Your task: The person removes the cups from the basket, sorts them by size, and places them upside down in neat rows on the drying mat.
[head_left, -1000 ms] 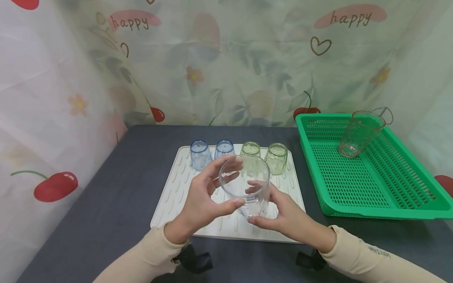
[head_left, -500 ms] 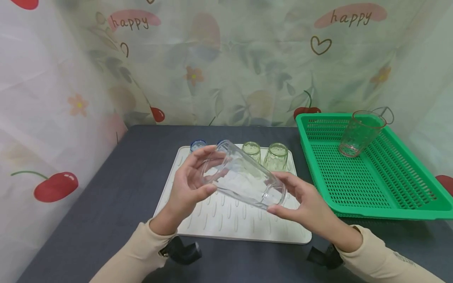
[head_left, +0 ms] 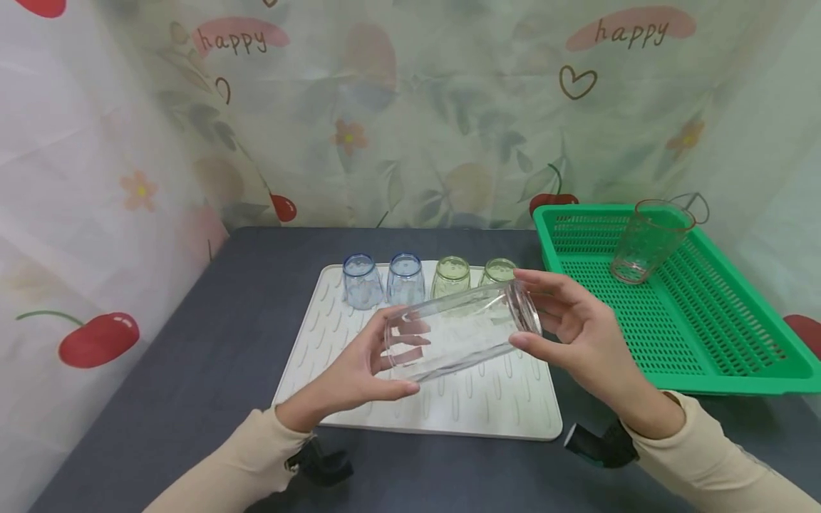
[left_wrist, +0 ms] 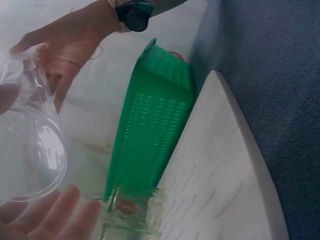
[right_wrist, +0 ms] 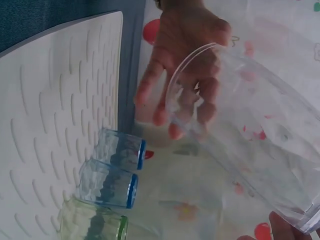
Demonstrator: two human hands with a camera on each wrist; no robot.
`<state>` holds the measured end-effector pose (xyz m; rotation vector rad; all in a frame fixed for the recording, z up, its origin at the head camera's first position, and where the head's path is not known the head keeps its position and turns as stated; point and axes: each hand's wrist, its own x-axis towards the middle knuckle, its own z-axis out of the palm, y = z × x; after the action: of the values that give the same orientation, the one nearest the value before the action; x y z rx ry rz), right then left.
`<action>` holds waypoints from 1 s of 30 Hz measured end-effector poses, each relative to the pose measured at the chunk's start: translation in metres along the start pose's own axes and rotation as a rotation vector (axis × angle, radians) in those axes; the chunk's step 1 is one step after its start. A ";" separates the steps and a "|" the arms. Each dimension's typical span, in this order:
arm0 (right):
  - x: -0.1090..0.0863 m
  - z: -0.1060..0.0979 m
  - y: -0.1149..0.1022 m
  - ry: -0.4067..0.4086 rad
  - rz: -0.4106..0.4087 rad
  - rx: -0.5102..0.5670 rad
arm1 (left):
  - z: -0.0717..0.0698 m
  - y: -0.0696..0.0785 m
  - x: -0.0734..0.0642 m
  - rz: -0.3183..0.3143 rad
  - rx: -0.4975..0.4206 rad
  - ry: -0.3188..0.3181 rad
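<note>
A tall clear drinking glass (head_left: 455, 331) lies nearly level in the air between my two hands, above a white ridged drying mat (head_left: 449, 417). My right hand (head_left: 577, 328) grips its thick base, thumb in front and fingers behind. At the mouth end, my left hand (head_left: 359, 363) holds the glass, its thumb at the lower edge and its fingers seen through the wall. The mouth faces left and shows in the left wrist view. Behind the hands, two blue glasses (head_left: 362, 283) and two green glasses (head_left: 452, 276) stand upside down along the mat's far edge.
On the right stands a green plastic basket (head_left: 680, 381) with slotted walls. A pink-tinted glass mug (head_left: 648, 242) leans inside it, near the back. The table (head_left: 212, 342) is dark grey, with a patterned curtain (head_left: 417, 107) behind it.
The clear glass has turned from mouth-up, through a slant down to the right, to almost level with its base slightly raised. My right hand has moved right and up with the base.
</note>
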<state>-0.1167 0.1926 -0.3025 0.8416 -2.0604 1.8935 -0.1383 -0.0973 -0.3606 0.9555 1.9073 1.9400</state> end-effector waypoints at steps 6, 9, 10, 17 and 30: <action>0.006 0.008 -0.003 -0.033 0.008 -0.054 | 0.003 -0.007 -0.002 -0.152 0.096 -0.083; 0.009 0.013 -0.003 -0.050 0.023 -0.138 | 0.000 -0.005 -0.005 -0.211 0.232 -0.105; 0.010 0.014 -0.003 -0.055 0.032 -0.159 | -0.002 -0.004 -0.006 -0.219 0.279 -0.104; 0.013 0.018 0.003 -0.067 0.102 -0.193 | -0.018 0.006 -0.016 -0.247 0.651 -0.019; 0.022 0.030 0.013 -0.073 0.131 -0.186 | -0.041 0.014 -0.048 -0.228 1.158 0.127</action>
<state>-0.1356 0.1583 -0.3062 0.7583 -2.3452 1.7204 -0.1232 -0.1602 -0.3566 0.7493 3.0657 0.6478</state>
